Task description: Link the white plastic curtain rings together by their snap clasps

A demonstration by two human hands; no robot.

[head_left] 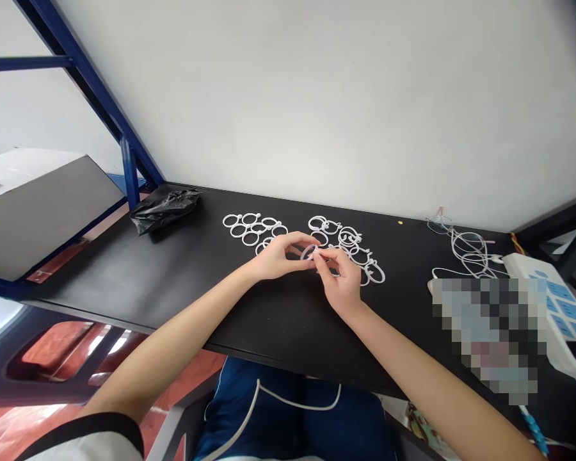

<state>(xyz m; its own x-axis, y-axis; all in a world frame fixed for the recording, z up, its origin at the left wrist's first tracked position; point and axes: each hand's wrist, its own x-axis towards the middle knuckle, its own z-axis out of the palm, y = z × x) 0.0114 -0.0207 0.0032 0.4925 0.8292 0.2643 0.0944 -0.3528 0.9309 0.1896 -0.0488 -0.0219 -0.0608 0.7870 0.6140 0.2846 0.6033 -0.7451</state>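
Observation:
My left hand (279,256) and my right hand (340,276) meet over the middle of a black table (173,282). Both pinch one small white plastic ring (310,252) between their fingertips, just above the tabletop. Behind my left hand lies a group of several white rings (253,228) laid flat. A second cluster of white rings (351,246) lies behind and to the right of my right hand, partly hidden by its fingers.
A crumpled black plastic bag (166,209) sits at the table's back left. White cables (468,246) and a white power strip (554,301) lie at the right, beside a blurred patch. A blue metal frame (93,83) rises at the left; a white wall stands behind.

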